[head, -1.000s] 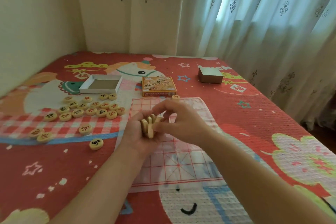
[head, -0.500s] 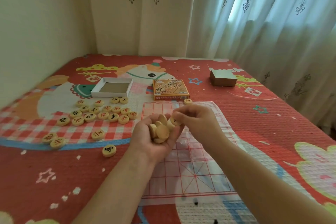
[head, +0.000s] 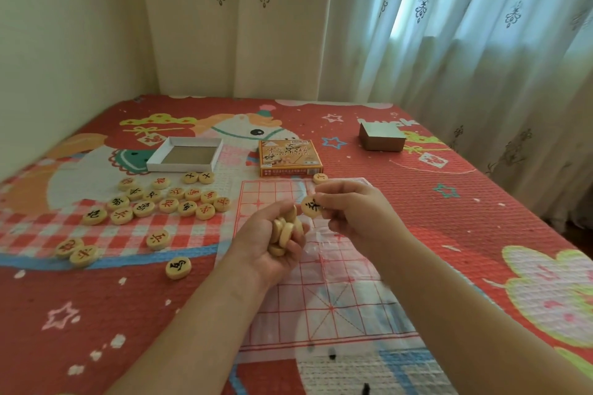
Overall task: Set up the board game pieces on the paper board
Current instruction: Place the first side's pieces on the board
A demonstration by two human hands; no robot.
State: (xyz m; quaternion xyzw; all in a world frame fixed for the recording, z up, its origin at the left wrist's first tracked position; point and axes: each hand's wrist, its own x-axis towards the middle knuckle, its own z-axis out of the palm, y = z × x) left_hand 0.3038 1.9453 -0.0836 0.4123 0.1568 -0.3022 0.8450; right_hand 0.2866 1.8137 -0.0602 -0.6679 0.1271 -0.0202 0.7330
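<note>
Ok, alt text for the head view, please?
Left hand cups several wooden discs while right hand pinches one black-marked disc above the paper board. More loose discs lie left on the red bedspread.

The disc [head: 312, 207] pinched in the right hand [head: 356, 215] carries one black Chinese character, too blurred to name. The discs [head: 284, 231] bunched in the left hand [head: 266, 244] turn only blank sides and edges this way. Left of both hands, the loose pieces [head: 167, 199] on the bedspread bear single red or black characters; those on the nearest piece [head: 178, 267] and the rest cannot be made out. Beyond the hands, the orange box [head: 288, 157] has large Chinese lettering on its lid, not legible. Farther right, white letters [head: 390, 123] printed on the bedspread are partly hidden behind a grey box [head: 382, 138].
</note>
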